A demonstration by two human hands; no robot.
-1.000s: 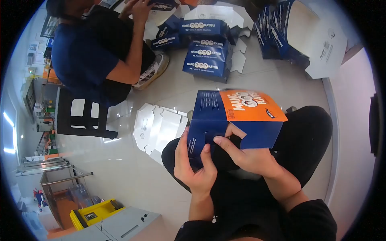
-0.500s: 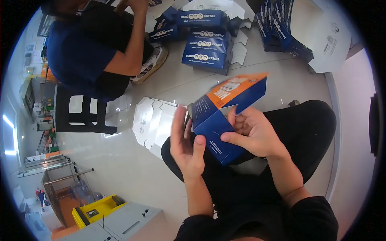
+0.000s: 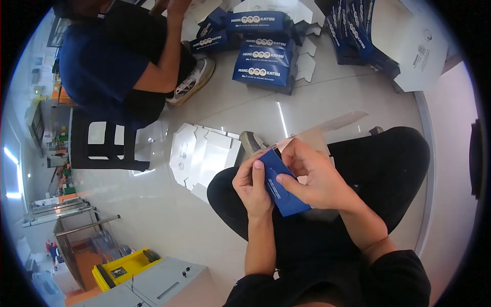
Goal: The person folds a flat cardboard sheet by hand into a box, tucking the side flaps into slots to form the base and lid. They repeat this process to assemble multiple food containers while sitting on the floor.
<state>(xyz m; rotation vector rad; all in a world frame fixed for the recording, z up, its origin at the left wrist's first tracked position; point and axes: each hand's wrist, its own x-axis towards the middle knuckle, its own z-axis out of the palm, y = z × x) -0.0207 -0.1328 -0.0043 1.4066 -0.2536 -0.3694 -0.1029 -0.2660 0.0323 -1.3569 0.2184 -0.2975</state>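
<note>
Between my two hands, above my lap, is a partly folded cardboard box (image 3: 283, 191) with a blue outside. Its long white flap stretches away from me, seen nearly edge-on. My left hand (image 3: 253, 187) grips the box's left edge, thumb on the blue panel and fingers behind it. On the right side my right hand (image 3: 312, 176) pinches the card, its thumb pressed on the blue face near a curved slit and its fingers curled over the upper edge. The fingertips behind the card are partly hidden.
Flat white box blanks (image 3: 204, 156) lie on the floor left of my knee. Blue folded boxes (image 3: 262, 74) are stacked ahead, with more boxes (image 3: 353, 30) and blanks at far right. Another person (image 3: 110, 71) sits at upper left by a black stool (image 3: 105, 140). A yellow bin (image 3: 125, 268) stands lower left.
The box has turned so its orange-printed flap swung away, now showing its white inside. My left hand, open beside the box before, has closed on its edge.
</note>
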